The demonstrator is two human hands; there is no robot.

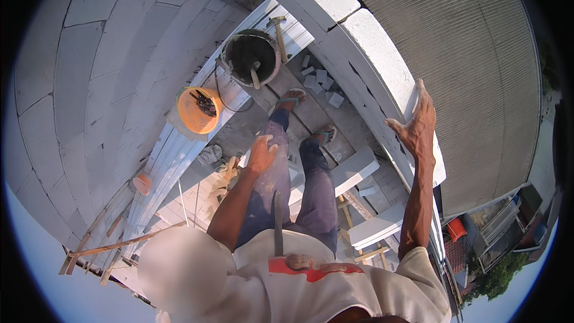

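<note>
Laid the right hand (417, 128) on the top edge of the white block wall (382, 45), with the fingers stretched out and the thumb spread wide, pinching nothing. Found that wall along the right side, next to a ribbed grey roof (454, 66). Held the left hand (261, 154) over the left trouser leg (272, 176), with the fingers loosely bent and nothing visible between them; could not tell touching the leg from merely hovering above it.

Stood in sandals (291, 100) on planks (342, 148), with a bucket of grey mix (275, 70) just beyond the left foot, a trowel (255, 76) standing in it and a hammer (280, 39) beside it. Had an orange bucket (194, 121) of dark tools to the left, broken white pieces (323, 78) near the wall's foot, and larger white blocks (356, 168) near the right leg.

Judged the bucket of grey mix most at risk: could have tipped it with a careless forward step or by snagging the trowel handle. Might have lost footing on the broken pieces too, or shifted a top block by leaning hard on the right palm, in case of a loose bed beneath.
</note>
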